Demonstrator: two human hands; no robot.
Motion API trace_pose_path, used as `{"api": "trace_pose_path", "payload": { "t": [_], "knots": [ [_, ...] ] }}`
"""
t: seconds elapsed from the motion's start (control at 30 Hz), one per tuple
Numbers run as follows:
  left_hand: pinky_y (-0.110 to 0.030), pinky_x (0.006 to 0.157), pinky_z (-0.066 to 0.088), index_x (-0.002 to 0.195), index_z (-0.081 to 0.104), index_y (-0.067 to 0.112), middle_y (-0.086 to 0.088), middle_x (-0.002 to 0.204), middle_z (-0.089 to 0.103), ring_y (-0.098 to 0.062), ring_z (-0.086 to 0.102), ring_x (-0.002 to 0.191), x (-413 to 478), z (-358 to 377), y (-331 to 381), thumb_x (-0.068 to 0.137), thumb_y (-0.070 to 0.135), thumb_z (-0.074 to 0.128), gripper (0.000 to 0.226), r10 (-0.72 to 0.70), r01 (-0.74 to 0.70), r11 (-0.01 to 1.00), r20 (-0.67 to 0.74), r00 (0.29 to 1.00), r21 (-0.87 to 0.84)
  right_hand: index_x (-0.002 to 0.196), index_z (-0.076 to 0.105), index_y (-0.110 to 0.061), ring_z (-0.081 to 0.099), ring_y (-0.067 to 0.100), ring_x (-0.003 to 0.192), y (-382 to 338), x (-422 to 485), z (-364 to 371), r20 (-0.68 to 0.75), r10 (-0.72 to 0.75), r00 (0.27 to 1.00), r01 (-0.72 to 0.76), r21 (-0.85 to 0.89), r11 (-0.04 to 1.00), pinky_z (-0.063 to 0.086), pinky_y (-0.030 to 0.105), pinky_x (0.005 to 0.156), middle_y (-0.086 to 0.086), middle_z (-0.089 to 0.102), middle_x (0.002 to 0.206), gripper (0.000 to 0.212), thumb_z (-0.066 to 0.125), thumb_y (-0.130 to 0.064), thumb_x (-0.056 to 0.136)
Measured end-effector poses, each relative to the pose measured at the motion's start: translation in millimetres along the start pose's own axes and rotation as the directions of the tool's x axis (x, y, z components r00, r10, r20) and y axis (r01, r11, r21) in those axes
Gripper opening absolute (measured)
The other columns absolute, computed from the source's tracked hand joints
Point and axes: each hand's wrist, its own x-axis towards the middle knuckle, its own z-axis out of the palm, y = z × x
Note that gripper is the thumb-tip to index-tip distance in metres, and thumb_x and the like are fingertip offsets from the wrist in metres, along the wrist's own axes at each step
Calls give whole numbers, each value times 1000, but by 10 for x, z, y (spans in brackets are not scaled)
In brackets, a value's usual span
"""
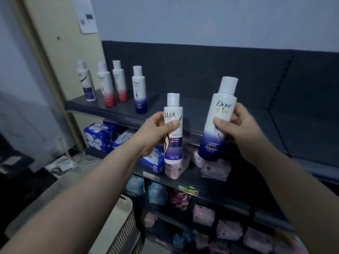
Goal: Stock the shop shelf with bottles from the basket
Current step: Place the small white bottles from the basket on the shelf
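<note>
My left hand grips a white Lux bottle with a purple base, held upright in front of the dark top shelf. A taller white Dove bottle with a blue base is held by my right hand, tilted slightly right, at the shelf's front edge. Several bottles stand at the shelf's left end: one with a purple base, two with red bases, and a blue-based Dove. The slatted basket sits low between my arms.
The top shelf is bare from the middle to the right, with a dark back panel. Lower shelves hold blue packs and pink packs. A beige wall with a paper notice stands at the left.
</note>
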Motion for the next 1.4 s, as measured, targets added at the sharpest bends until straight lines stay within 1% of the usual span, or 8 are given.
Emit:
{"api": "trace_pose_path", "payload": {
  "t": [0.1, 0.3, 0.47, 0.67, 0.83, 0.97, 1.2, 1.4],
  "knots": [
    [-35, 72, 47, 103, 60, 16, 0, 86, 70, -21, 61, 78, 131, -174, 148, 82, 19, 68, 23, 44, -40, 998, -78, 996, 54, 117, 50, -12, 68, 5, 77, -58, 363, 110, 74, -41, 996, 41, -6, 999, 54, 20, 66, -1, 70, 94, 36, 62, 2, 86],
    [-24, 58, 53, 101, 62, 17, 0, 89, 71, -10, 68, 73, 291, -550, 299, 88, 10, 65, 15, 153, -104, 979, -290, 945, 177, 116, 48, -21, 68, 10, 74, -84, 1023, 330, 209, -93, 973, 110, -72, 991, 58, 28, 66, 0, 71, 86, 49, 68, 6, 80],
    [-44, 89, 54, 113, 61, 10, -12, 108, 70, -27, 67, 101, 353, -1012, 330, 86, 11, 69, 29, 204, -100, 966, -466, 861, 237, 115, 46, -28, 66, 16, 90, -71, 1405, 651, 313, -110, 943, 154, -118, 981, 56, 36, 70, -2, 67, 97, 54, 68, 4, 78],
    [-48, 92, 52, 111, 55, 15, -11, 112, 67, -29, 65, 104, 424, -1668, 422, 86, 14, 69, 29, 220, -70, 961, -593, 775, 266, 115, 47, -26, 66, 17, 96, -67, 1720, 1218, 371, -147, 917, 177, -47, 983, 54, 36, 70, -1, 68, 105, 45, 73, -10, 81],
    [-51, 88, 54, 114, 54, 19, -11, 111, 68, -30, 66, 102, 529, -2193, 597, 71, 33, 75, 51, 235, -66, 956, -611, 756, 287, 113, 50, -24, 69, 15, 82, -197, 2007, 1721, 364, -190, 912, 214, -26, 977, 53, 33, 62, 1, 69, 97, 38, 70, -13, 83],
    [-45, 76, 55, 117, 52, 19, -14, 107, 68, -34, 67, 97, 705, -2534, 787, 86, 20, 69, 35, 255, -63, 940, -566, 784, 336, 105, 53, -25, 69, 12, 77, -335, 2270, 2029, 353, -245, 903, 274, -34, 961, 53, 29, 58, -1, 67, 91, 32, 69, -10, 82],
    [-49, 86, 54, 103, 52, 24, -8, 101, 66, -28, 65, 96, 1076, -2965, 932, 88, 14, 66, 23, 287, -95, 926, -515, 808, 366, 101, 46, -33, 69, 15, 83, -432, 2646, 2420, 387, -270, 882, 323, -77, 943, 54, 29, 60, 0, 65, 98, 37, 70, -12, 82],
    [-51, 83, 53, 110, 51, 21, -8, 101, 66, -28, 65, 94, 1260, -3097, 886, 89, 13, 64, 26, 286, -116, 927, -470, 835, 357, 103, 45, -26, 69, 15, 80, -467, 2898, 2536, 297, -248, 922, 293, -120, 948, 58, 37, 65, 4, 62, 102, 24, 64, -24, 90]
  ]
}}
